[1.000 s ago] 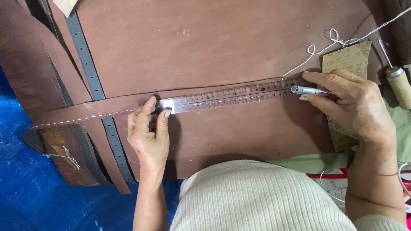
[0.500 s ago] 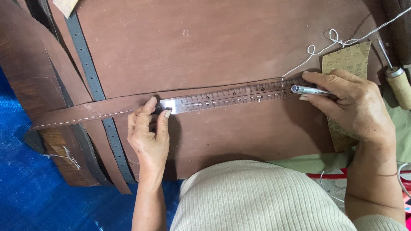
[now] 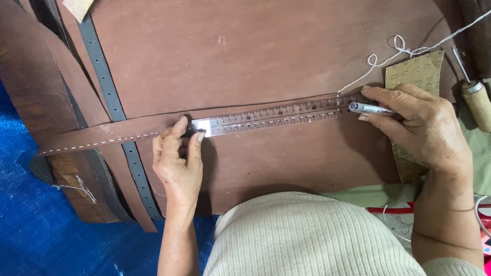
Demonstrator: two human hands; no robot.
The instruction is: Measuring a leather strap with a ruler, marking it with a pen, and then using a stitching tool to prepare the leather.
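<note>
nothing's shifted vs a sec ago, hands and ruler sit the same, so the line's prob mid-mark. left hand presses fingertips, slightly spread, on the ruler's left end, atop the stitched leather strap. ruler runs left-right, rising slightly to the right. right hand pinches a pen, tip at the ruler's right end.

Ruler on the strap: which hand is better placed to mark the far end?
Right. The right hand already holds the pen at that end of the ruler; the left hand pins the other end.
</note>
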